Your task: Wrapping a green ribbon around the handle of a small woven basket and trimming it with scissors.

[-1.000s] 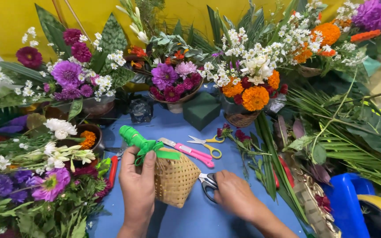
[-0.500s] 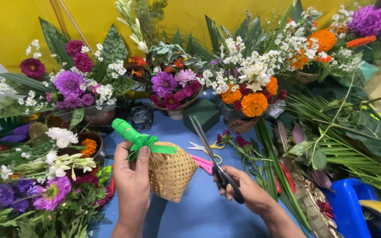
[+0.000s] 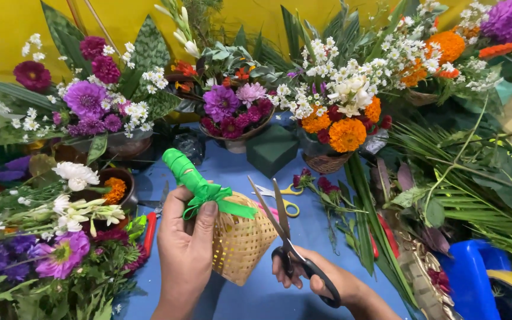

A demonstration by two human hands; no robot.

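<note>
Since a moment ago my right hand has lifted the black-handled scissors off the table and swung them toward the basket; the blades are now parted and their tips sit just beside the trailing end of the green ribbon bow. A second ago that hand was still flat on the table by the scissors. My left hand has kept its place, fingers pressed together around the woven bamboo basket, thumb pinching the ribbon knot against its handle. My right fingers are closed through the scissor loops.

The basket hangs over the middle of the table, tilted: its ribbon-wrapped handle points up and to the left, away from me, and its long axis runs down to the right toward the rounded body. The scissors point up and left as well.

Below is a blue table top. A yellow-handled pair of scissors and a dark green foam block lie further back. Baskets of purple, orange and white flowers ring the table, with palm leaves on the right and a yellow wall behind.
</note>
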